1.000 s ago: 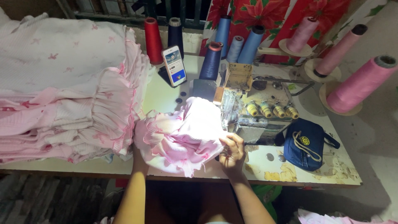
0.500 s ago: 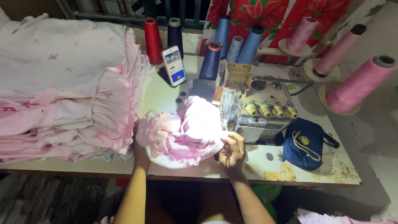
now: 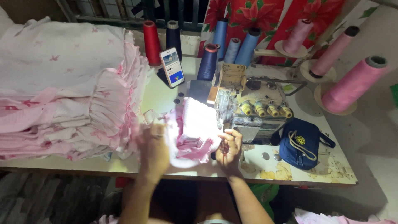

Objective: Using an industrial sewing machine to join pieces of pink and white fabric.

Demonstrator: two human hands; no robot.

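Counter [image 3: 157, 97] carries everything, pale top, worn and stained at the right end. Biggest item is the stack of pink-and-white frilled garments [image 3: 62, 91] filling the left side, folded flat, within reach of the left arm. Next the overlock sewing machine [image 3: 253, 110] at centre right, lamp on, so the cloth under it glares white. Thread cones stand behind it and on stands to the right, likely so thread feeds down to the machine: big pink cone [image 3: 352, 85], blue cones [image 3: 240, 45], red cone [image 3: 151, 43]. Blue pouch [image 3: 302, 143] lies just right of the machine. Pink ruffled garment piece [image 3: 192, 135] sits bunched at the counter's front edge, touching the machine's left side, between both hands. Phone [image 3: 171, 67] is propped upright behind, screen facing the person. Left hand [image 3: 152, 147] is motion-blurred, lying on the garment's left side; fingers look curled onto the cloth, but cannot tell the grip for sure. Right hand [image 3: 229, 147] is closed in a pinch on the garment's right edge just in front of the machine, holding the seam edge near the needle area.
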